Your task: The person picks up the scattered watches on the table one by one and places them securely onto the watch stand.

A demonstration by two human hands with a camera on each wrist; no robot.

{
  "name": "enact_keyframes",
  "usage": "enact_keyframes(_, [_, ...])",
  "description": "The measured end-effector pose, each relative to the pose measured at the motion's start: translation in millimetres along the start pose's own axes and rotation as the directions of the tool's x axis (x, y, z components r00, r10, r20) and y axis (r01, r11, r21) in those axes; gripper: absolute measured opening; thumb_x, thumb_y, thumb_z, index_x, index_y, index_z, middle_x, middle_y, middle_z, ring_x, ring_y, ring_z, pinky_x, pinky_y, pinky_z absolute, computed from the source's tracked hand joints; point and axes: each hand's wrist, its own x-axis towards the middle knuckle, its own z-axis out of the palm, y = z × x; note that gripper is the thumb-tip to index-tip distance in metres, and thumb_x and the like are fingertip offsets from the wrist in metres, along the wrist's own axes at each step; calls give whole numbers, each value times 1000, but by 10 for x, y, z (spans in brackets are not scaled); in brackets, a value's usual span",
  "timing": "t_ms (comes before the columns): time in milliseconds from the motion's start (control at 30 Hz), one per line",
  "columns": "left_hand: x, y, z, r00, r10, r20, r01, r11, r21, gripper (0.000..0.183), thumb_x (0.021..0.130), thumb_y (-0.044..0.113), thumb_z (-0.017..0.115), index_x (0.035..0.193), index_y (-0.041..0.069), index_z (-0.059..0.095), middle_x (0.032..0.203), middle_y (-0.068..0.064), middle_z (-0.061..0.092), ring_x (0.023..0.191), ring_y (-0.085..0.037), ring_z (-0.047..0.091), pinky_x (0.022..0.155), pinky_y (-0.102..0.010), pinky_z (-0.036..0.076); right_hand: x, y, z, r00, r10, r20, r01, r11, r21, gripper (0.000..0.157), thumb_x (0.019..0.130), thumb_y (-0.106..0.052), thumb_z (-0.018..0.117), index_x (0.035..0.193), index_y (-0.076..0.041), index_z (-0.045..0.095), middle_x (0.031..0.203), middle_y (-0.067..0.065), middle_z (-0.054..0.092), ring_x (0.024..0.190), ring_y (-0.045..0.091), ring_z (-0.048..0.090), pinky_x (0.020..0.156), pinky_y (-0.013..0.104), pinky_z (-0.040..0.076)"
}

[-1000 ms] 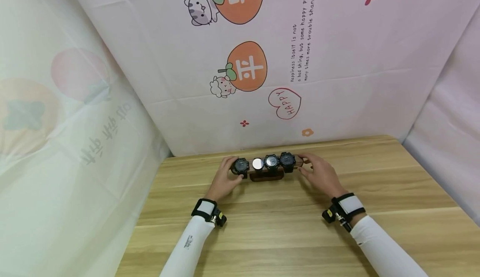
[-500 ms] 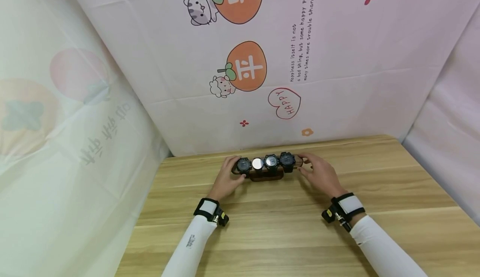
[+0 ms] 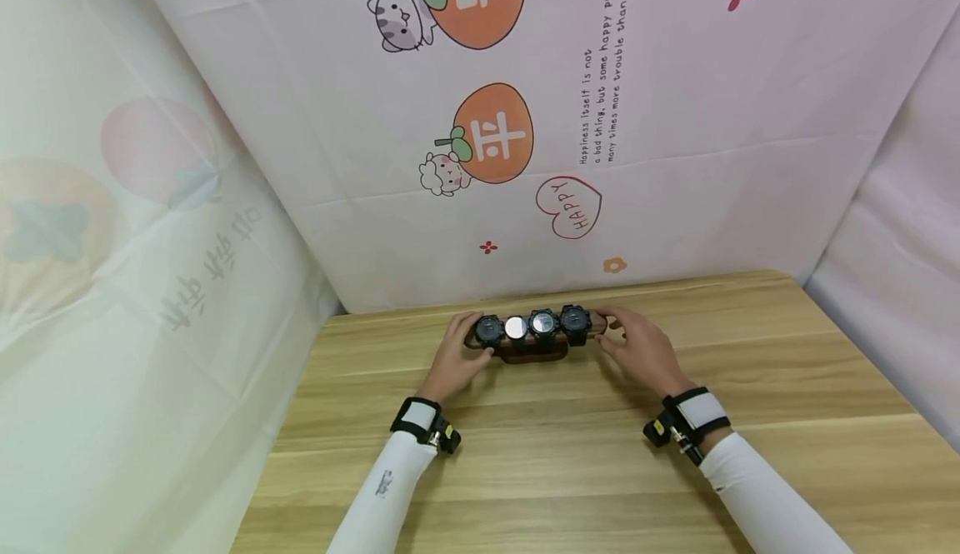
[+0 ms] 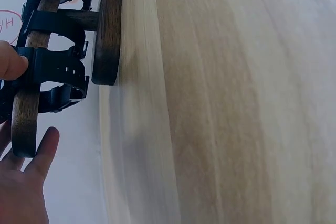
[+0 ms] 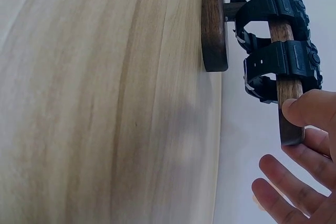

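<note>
A dark wooden watch stand point(image 3: 534, 356) stands near the table's back edge, its crossbar carrying several black wristwatches. My left hand point(image 3: 452, 367) grips the leftmost wristwatch point(image 3: 488, 331); in the left wrist view the thumb point(image 4: 11, 62) presses its strap point(image 4: 55, 69), while the fingers reach behind the bar. Beside that watch sits one with a bright, glaring face point(image 3: 516, 327). My right hand point(image 3: 643, 352) pinches the bar's right end point(image 5: 290, 124) between thumb and fingers, just outside the rightmost wristwatch point(image 3: 575, 320). The stand's base point(image 5: 214, 30) rests on the table.
The wooden table point(image 3: 555, 454) spreads out in front of the stand. A white printed cloth point(image 3: 675, 162) hangs close behind the table's back edge, with more cloth at the left point(image 3: 112, 329) and right point(image 3: 900, 271). Both wrists wear strapped cameras.
My left hand has shifted slightly right, sliding the leftmost wristwatch along the bar toward its neighbour. The right hand has stayed at the bar's end.
</note>
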Motion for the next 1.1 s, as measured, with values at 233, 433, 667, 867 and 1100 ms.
enact_keyframes(233, [7, 19, 19, 1000, -3, 3, 3, 1000, -12, 70, 98, 12, 76, 161, 11, 45, 162, -14, 43, 147, -34, 50, 120, -52, 46, -10, 10, -16, 1000, 9, -1, -9, 1000, 2, 53, 97, -16, 77, 147, -7, 60, 140, 19, 68, 115, 39, 70, 87, 59, 61])
enact_keyframes(433, [13, 48, 38, 1000, 1, 8, -1, 1000, -23, 70, 98, 12, 76, 161, 10, 44, 162, -15, 43, 146, -34, 51, 120, -52, 47, -24, 29, -32, 1000, 10, -12, -10, 1000, -5, 52, 97, -16, 78, 146, -7, 61, 138, 19, 69, 114, 39, 70, 86, 59, 61])
enact_keyframes(667, [21, 47, 62, 1000, 6, 8, -6, 999, -33, 69, 99, 13, 76, 161, 10, 44, 163, -19, 42, 146, -35, 50, 120, -53, 47, -29, 46, -44, 1000, 19, -6, -19, 1000, -5, 52, 97, -16, 77, 146, -8, 61, 139, 19, 68, 115, 39, 70, 87, 59, 60])
enact_keyframes(867, [38, 43, 7, 998, -10, 63, 9, 1000, 14, 78, 99, 22, 77, 166, 14, 37, 166, -15, 37, 151, -36, 45, 123, -55, 43, -46, 36, -100, 1000, 8, 18, -8, 1000, -11, 53, 99, -15, 75, 149, -8, 58, 144, 21, 65, 120, 42, 67, 93, 63, 59])
enact_keyframes(1100, [26, 51, -387, 995, -51, 84, 41, 992, 119, 90, 96, 27, 78, 170, 22, 27, 173, -11, 26, 158, -39, 33, 125, -65, 35, -93, 93, -337, 998, -30, 48, 33, 998, -59, 56, 102, -22, 71, 153, -7, 53, 152, 24, 57, 133, 47, 59, 103, 69, 52])
